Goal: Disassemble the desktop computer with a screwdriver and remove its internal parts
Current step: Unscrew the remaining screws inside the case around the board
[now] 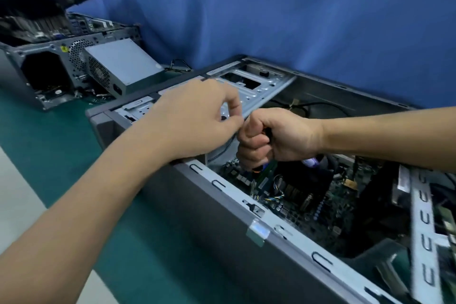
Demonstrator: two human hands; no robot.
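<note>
- Above the near case (222,217): right hand (278,136) fisted round one screwdriver (257,169); left hand (197,116) pinching, perhaps its tip.
- Behind that case: one second case (37,76), one power supply (128,64).

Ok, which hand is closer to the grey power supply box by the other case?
Left. The left hand is over the drive cage, on the side toward the power supply; the right hand, gripping the screwdriver, sits farther away, above the motherboard.
</note>
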